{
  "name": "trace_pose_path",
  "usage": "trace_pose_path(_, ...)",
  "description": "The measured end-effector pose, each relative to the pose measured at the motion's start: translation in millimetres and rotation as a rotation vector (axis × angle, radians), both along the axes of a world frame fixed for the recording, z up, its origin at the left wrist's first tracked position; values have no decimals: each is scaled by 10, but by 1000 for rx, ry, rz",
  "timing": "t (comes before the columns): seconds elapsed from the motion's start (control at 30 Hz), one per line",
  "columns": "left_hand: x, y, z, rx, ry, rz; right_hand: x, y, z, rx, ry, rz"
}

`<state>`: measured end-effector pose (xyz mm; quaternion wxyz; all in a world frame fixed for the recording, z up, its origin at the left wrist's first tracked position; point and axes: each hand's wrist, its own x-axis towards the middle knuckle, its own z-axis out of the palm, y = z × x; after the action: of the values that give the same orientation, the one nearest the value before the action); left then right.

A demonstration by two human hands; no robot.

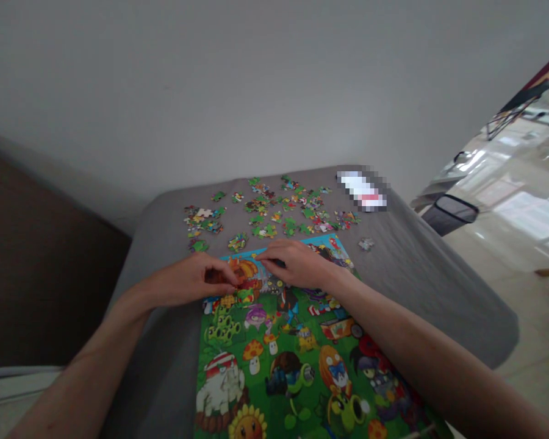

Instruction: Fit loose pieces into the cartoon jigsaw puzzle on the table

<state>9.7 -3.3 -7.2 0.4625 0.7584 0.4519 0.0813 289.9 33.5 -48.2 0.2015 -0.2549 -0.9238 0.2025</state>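
A colourful cartoon jigsaw puzzle lies mostly assembled on a grey covered table. Both my hands rest at its far edge. My left hand is curled, its fingertips pinched on a piece by the orange part of the picture. My right hand lies palm down on the puzzle, fingers together and pointing left toward the same spot, pressing on the pieces. Whether it holds a piece is hidden. Several loose puzzle pieces are scattered beyond the hands.
A single stray piece lies to the right of the puzzle. A blurred-out white object sits at the table's far right corner. A white wall stands behind. A dark bin stands on the shiny floor to the right.
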Motion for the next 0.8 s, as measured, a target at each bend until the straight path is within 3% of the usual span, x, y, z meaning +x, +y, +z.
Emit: trace_pose_path(0.8,-88,81,-90,180,99,-3,7,-2,-7,-14,25,-7)
